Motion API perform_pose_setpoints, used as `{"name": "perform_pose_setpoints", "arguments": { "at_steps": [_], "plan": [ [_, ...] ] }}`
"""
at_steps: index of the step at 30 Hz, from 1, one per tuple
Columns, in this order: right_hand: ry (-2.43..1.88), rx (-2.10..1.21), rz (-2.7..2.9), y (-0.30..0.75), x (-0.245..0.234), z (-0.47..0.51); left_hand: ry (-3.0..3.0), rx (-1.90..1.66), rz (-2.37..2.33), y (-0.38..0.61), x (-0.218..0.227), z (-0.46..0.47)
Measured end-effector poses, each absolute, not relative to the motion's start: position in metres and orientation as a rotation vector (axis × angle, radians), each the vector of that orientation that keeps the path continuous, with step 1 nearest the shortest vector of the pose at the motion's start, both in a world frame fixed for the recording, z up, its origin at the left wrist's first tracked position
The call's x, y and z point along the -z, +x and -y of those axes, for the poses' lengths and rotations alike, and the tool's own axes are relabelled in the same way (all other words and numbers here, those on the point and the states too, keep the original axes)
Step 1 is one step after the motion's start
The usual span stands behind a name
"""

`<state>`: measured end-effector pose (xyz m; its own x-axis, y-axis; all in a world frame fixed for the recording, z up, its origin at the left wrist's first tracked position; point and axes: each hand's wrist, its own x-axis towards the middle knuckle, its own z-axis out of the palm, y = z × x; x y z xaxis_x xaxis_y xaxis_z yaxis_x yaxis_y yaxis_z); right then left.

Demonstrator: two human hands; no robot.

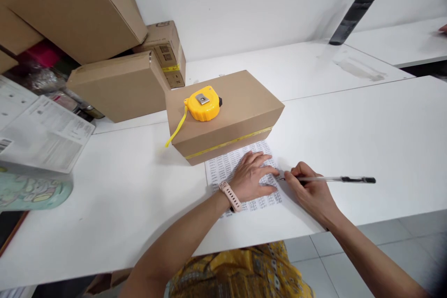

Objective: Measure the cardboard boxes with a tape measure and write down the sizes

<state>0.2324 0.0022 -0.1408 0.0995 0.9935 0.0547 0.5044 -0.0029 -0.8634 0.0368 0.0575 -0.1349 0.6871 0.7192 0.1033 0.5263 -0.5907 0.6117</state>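
My left hand (254,174), with a pink watch band (230,196) at the wrist, lies with spread fingers on a sheet of paper (223,167) covered in columns of handwriting. My right hand (312,193) grips a pen (335,179), its tip at the paper's right side, where a small dark mark shows. Behind the sheet stands a brown cardboard box (240,128) with a yellow tape strip; it covers the sheet's far edge. On top of that box rests a yellow tape measure (204,104) with a metal clip and a yellow strap.
More cardboard boxes (118,84) are stacked at the back left. A white printed package (45,132) and a mint-green patterned object (35,191) sit at the left. A dark bottle (356,11) stands by the wall at the far right. The white table's (366,135) front edge is close to me.
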Motion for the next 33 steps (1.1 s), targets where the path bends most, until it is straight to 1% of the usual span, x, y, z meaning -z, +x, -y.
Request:
{"name": "perform_pose_setpoints", "arguments": {
  "at_steps": [13,18,24,33],
  "plan": [
    [-1.603,-0.840,1.485,0.2323,0.1410,-0.0027,2.363,-0.470,-0.954,0.0367,0.1364,-0.0574],
    [-1.633,-0.800,1.459,0.2328,0.1436,-0.0028,2.367,-0.459,-0.957,0.0368,0.1354,-0.0575],
    [-1.619,-0.851,1.465,0.2327,0.1429,-0.0033,2.369,-0.473,-0.958,0.0366,0.1356,-0.0570],
    [-1.650,-0.806,1.437,0.2333,0.1443,-0.0038,2.351,-0.458,-0.951,0.0368,0.1345,-0.0576]
  ]
}}
